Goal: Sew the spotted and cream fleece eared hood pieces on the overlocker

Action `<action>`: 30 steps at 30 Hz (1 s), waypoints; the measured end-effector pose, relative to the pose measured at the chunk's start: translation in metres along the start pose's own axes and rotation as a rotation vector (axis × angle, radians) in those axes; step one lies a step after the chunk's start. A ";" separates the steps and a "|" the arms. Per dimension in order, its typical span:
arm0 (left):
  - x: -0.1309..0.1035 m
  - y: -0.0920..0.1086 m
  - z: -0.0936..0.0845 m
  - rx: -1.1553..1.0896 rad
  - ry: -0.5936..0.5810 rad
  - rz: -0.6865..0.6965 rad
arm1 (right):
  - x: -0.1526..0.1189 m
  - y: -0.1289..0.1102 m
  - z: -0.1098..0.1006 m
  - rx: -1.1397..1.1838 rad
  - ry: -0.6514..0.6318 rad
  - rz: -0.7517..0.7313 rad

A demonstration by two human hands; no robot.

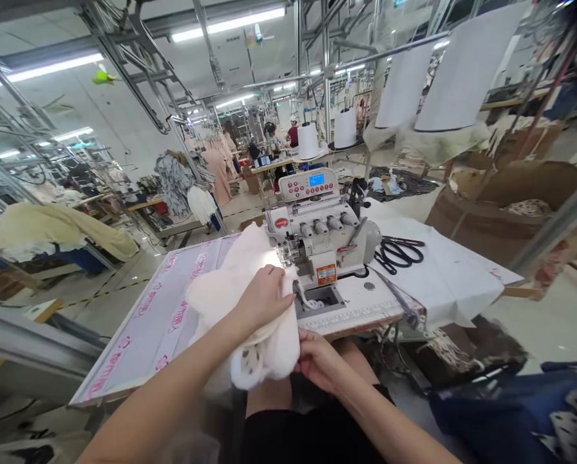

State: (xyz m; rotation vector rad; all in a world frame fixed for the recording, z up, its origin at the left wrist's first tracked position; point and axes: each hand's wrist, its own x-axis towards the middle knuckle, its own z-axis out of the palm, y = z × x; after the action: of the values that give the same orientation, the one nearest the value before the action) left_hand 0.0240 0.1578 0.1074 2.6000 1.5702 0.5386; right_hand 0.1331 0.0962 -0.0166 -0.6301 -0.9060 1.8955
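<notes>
A piece of white fluffy fabric point(221, 290) lies on the sewing table, with its edge by the needle area of an overlock sewing machine point(312, 235). My left hand point(265, 298) is on top of the fabric close to the presser foot, fingers bent over it and thumb towards the machine. The fabric hangs over the table's front edge above my lap, where a spotted patch point(250, 361) shows in a fold. Lower down, my right hand point(320, 362) pinches the hanging fabric's right side; some of its fingertips are hidden behind the cloth.
Black-handled scissors point(399, 253) lie on the white-covered table right of the machine. Large white thread cones point(455, 71) stand at upper right. A cardboard box point(501, 225) is at the right, a yellow cloth pile point(61, 229) at the left. People sit at machines farther back.
</notes>
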 end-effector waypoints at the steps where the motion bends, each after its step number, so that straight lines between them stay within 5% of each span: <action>1: -0.002 0.000 -0.001 0.016 -0.010 0.006 | -0.006 0.000 -0.004 0.042 0.003 0.024; 4: -0.004 0.000 -0.003 0.028 -0.048 0.016 | -0.014 -0.006 -0.014 0.006 0.095 -0.030; 9: 0.003 0.002 -0.006 0.031 -0.104 -0.019 | -0.002 -0.026 0.000 -0.760 0.290 -0.278; 12: 0.009 0.002 -0.009 0.031 -0.132 -0.068 | 0.008 -0.028 0.014 -1.008 0.233 -0.202; 17: 0.013 -0.008 -0.016 0.070 -0.184 0.021 | 0.004 0.004 0.009 -0.698 -0.012 -0.035; 21: 0.007 -0.018 -0.016 0.059 -0.206 0.119 | -0.018 0.030 -0.013 -0.149 0.001 0.127; 23: 0.003 -0.020 -0.011 0.082 -0.176 0.124 | -0.025 0.028 -0.020 -0.178 0.066 0.057; 27: 0.000 -0.018 0.005 0.128 -0.022 0.091 | -0.011 -0.005 -0.016 -0.530 0.292 -0.354; 30: 0.001 -0.016 0.012 0.137 0.057 0.060 | 0.017 -0.024 -0.009 -0.637 0.356 -0.374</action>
State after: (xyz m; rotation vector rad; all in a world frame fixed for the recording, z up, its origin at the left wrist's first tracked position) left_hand 0.0148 0.1679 0.0923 2.7632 1.6050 0.5320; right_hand 0.1450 0.1216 -0.0037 -1.0490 -1.2884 1.1016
